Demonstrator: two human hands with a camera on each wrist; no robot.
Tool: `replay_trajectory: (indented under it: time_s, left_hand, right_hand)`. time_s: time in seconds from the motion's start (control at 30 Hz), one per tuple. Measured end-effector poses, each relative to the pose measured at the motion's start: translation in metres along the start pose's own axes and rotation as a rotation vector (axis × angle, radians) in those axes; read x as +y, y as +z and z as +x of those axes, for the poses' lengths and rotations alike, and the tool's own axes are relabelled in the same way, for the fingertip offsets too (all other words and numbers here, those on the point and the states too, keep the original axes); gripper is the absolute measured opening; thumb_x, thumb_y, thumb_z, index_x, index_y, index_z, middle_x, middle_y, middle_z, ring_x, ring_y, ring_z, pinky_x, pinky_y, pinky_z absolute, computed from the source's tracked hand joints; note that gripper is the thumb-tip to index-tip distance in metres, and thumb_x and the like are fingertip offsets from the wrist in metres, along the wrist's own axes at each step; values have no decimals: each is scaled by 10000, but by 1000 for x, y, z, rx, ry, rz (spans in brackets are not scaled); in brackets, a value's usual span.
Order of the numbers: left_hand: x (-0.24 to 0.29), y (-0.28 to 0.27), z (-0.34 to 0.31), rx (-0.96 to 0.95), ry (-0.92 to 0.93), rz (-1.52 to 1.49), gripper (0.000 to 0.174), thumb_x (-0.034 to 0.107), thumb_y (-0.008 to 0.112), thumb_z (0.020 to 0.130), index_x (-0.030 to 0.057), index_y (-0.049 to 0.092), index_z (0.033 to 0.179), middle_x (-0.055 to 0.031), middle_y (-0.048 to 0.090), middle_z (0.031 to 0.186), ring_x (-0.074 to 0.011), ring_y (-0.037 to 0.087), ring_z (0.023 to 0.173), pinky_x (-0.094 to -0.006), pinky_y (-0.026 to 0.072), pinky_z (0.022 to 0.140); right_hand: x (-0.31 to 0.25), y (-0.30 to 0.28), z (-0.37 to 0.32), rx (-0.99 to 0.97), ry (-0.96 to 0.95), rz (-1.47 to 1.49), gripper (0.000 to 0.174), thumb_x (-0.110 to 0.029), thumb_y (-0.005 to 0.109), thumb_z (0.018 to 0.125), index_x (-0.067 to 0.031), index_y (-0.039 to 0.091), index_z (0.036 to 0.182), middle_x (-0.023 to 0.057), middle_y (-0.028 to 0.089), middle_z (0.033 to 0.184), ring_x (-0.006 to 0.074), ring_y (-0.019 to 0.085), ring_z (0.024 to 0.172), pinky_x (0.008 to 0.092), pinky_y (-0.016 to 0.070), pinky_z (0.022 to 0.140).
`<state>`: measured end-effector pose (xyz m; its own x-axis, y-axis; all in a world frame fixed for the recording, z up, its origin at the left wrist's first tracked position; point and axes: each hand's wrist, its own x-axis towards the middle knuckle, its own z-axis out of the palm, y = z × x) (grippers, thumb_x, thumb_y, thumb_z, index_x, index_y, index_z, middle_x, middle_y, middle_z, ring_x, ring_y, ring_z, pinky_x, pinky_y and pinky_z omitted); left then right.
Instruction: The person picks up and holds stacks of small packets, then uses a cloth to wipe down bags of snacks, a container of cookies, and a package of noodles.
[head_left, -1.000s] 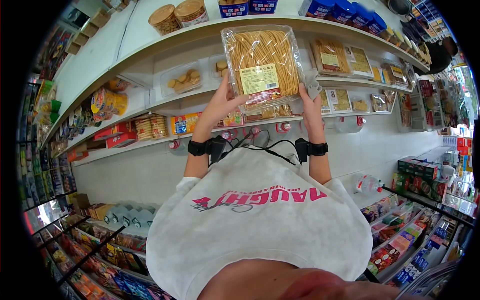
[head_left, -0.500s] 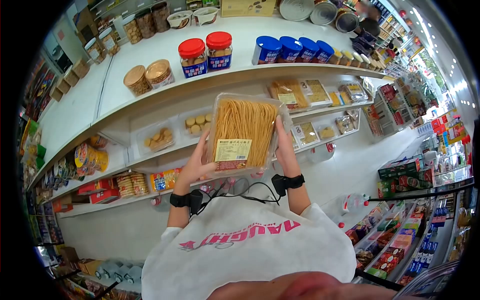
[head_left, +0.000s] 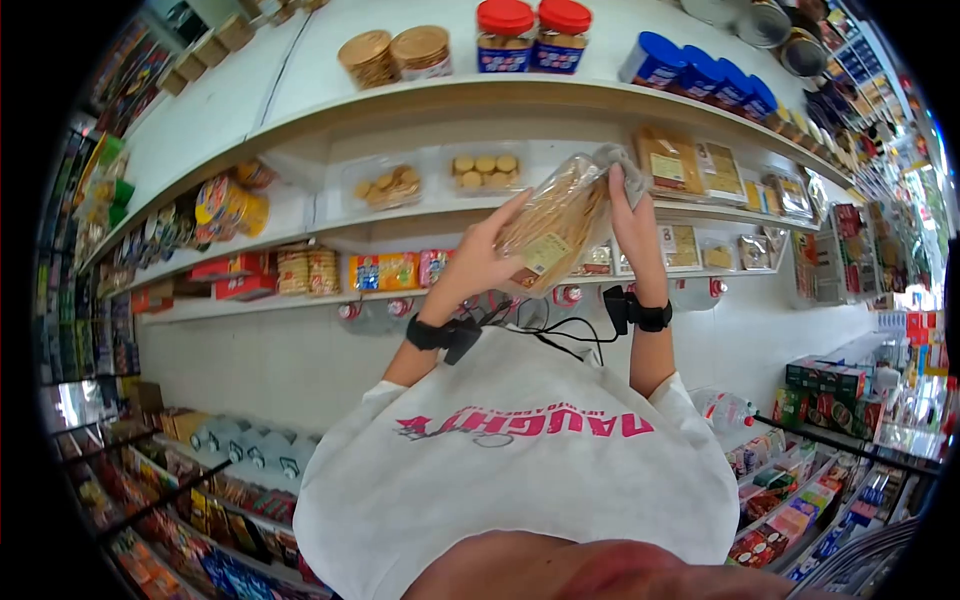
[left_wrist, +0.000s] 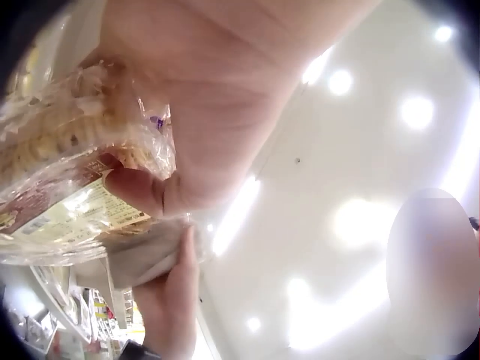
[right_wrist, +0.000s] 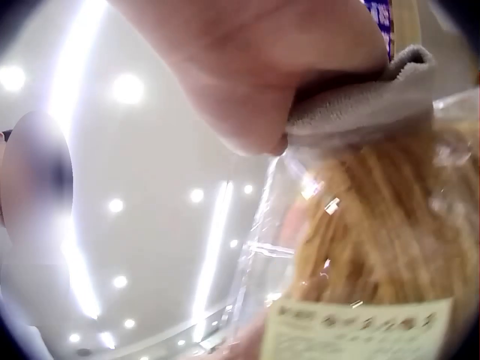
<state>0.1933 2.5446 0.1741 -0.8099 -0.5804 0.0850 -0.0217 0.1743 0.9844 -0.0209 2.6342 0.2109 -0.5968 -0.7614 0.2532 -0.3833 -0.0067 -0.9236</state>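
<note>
A clear-wrapped package of thin golden strands (head_left: 553, 222) is tilted in the head view, its yellow and red label (head_left: 543, 258) at the lower end. The left hand (head_left: 478, 262) grips its left side, the thumb over the label side, as the left wrist view shows with the hand (left_wrist: 206, 97) and label (left_wrist: 120, 210). At the upper right edge, the right hand (head_left: 638, 240) holds a grey cloth (head_left: 633, 180) against the wrapping. The right wrist view shows that hand (right_wrist: 277, 60) pinching the cloth (right_wrist: 360, 112) over the package's edge (right_wrist: 375, 225).
Behind the package, a shelf (head_left: 440, 215) bears trays of round biscuits (head_left: 484, 170) and flat packs (head_left: 668, 165). Red-lidded jars (head_left: 505, 40) and blue-lidded tubs (head_left: 655, 60) stand on the top. Large bottles (head_left: 722, 410) and snack racks (head_left: 785, 500) lie lower down.
The package, earlier facing the camera nearly flat, has turned and now shows narrower and slanted. The left hand has moved along with it, while the right hand and cloth are now at its upper corner.
</note>
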Motion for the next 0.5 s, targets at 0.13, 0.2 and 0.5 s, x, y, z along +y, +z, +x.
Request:
replay_trajectory:
  time_s: [0.13,0.2,0.5]
  left_hand:
    - [-26,0,-12,122,-21,-118,759,-11,591,713,41,404,1446,-102,594,1238,-141,561,1044,-282,435,946]
    - [-24,-13,-19,135,-115,-150,737,-9,579,719,35,418,1438,-83,592,1224,-129,568,968,-257,458,883]
    - [-12,-62,-65,443,-150,-533,782,-80,530,703,-30,331,1458,-156,530,1312,-184,538,1160,-277,451,918]
  right_hand:
    - [-6,25,4,-111,-120,11,367,-308,505,1005,19,600,1140,117,641,955,180,572,904,285,444,852]
    - [-1,32,9,-167,-79,-103,360,-299,512,999,21,596,1140,163,654,1006,205,604,956,304,450,868]
    - [46,28,7,95,302,115,524,-418,490,996,29,543,1264,129,621,1226,228,598,1101,325,453,939]
